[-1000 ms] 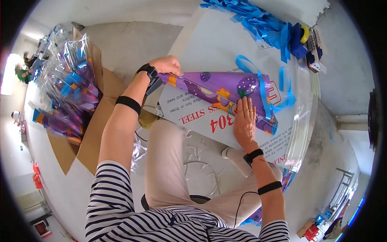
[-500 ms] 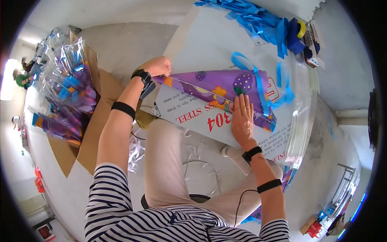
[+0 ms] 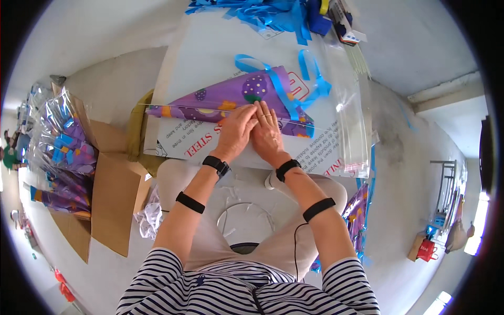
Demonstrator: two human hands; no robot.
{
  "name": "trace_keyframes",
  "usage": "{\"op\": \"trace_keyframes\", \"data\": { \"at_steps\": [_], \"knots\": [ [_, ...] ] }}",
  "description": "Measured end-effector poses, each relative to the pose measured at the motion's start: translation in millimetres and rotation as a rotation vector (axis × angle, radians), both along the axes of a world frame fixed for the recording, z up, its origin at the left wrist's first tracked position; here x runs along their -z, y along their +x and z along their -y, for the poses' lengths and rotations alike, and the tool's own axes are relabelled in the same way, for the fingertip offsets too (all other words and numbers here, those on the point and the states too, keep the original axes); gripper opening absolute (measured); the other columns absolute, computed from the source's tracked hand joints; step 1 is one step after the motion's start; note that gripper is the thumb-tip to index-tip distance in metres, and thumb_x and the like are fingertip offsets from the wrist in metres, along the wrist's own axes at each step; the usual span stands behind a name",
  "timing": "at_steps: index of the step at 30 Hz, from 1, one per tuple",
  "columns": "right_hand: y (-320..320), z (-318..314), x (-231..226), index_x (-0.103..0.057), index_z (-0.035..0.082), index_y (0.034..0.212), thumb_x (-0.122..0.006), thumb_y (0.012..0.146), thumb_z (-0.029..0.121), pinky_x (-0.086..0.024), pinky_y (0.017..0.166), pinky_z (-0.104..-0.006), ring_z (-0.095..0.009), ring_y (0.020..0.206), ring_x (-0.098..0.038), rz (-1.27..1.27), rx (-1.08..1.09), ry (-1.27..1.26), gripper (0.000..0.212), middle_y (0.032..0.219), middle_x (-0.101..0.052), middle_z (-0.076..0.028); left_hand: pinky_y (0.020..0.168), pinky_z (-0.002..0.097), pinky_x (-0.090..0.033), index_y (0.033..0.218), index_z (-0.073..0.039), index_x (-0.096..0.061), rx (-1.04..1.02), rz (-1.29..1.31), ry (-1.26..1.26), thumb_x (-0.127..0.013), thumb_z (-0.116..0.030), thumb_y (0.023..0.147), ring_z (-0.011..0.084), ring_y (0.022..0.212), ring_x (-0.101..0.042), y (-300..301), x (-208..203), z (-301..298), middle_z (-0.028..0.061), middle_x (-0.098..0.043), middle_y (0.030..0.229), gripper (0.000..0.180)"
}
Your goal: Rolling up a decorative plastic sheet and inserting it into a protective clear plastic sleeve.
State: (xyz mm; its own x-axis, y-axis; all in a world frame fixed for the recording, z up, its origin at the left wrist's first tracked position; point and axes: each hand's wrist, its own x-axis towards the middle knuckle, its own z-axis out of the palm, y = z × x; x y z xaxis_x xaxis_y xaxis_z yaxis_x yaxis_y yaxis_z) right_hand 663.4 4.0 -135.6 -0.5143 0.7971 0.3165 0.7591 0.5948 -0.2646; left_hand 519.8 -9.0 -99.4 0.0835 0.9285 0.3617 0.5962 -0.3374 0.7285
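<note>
A purple printed sheet (image 3: 231, 90), folded into a long triangle with berry and flower patterns, lies across the work board (image 3: 205, 50). Its narrow tip points left, and blue ribbon (image 3: 283, 92) crosses its wide right end. My left hand (image 3: 234, 132) rests flat on the sheet's lower edge, fingers stretched toward the right. Beside it, my right hand (image 3: 268, 135) lies with fingers extended forward on the same edge. The fingertips of the two hands meet or nearly meet. Neither hand grips anything. Part of the sheet's lower edge is hidden under them.
Blue ribbon strips (image 3: 268, 16) are heaped at the board's far edge, by a blue tape dispenser (image 3: 318, 18). Clear plastic sleeves (image 3: 352, 115) are stacked along the right side. An open cardboard box (image 3: 118, 194) stands left, with wrapped purple pieces (image 3: 68, 136) in and above it.
My left hand has left the sheet's narrow tip, where it was closed, and now lies flat beside my right hand. The whole view has shifted, so the board appears further left.
</note>
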Motion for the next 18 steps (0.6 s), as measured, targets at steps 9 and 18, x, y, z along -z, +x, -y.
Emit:
{"op": "trace_keyframes", "data": {
  "at_steps": [9, 18],
  "knots": [
    [28.7, -16.7, -13.0, -0.066, -0.002, 0.107, -0.072, 0.081, 0.007, -0.046, 0.099, -0.0493, -0.038, 0.116, -0.058, -0.425, 0.108, 0.050, 0.029, 0.121, -0.063, -0.021, 0.099, 0.0429, -0.048, 0.123, -0.003, -0.066, -0.023, -0.178, 0.080, -0.068, -0.014, 0.091, 0.0330, 0.115, -0.059, 1.6, 12.4, -2.0, 0.0126, -0.064, 0.124, 0.034],
    [42.4, -56.1, -42.9, -0.072, 0.000, 0.101, -0.081, 0.074, 0.041, -0.041, 0.099, -0.0487, -0.037, 0.121, -0.051, -0.091, 0.909, -0.360, 0.050, 0.119, -0.060, -0.017, 0.097, 0.0446, -0.048, 0.117, -0.006, -0.068, -0.014, -0.317, 0.096, -0.074, -0.018, 0.084, 0.0310, 0.115, -0.057, 8.4, 9.6, 4.7, 0.0095, -0.062, 0.123, 0.036]
  ]
}}
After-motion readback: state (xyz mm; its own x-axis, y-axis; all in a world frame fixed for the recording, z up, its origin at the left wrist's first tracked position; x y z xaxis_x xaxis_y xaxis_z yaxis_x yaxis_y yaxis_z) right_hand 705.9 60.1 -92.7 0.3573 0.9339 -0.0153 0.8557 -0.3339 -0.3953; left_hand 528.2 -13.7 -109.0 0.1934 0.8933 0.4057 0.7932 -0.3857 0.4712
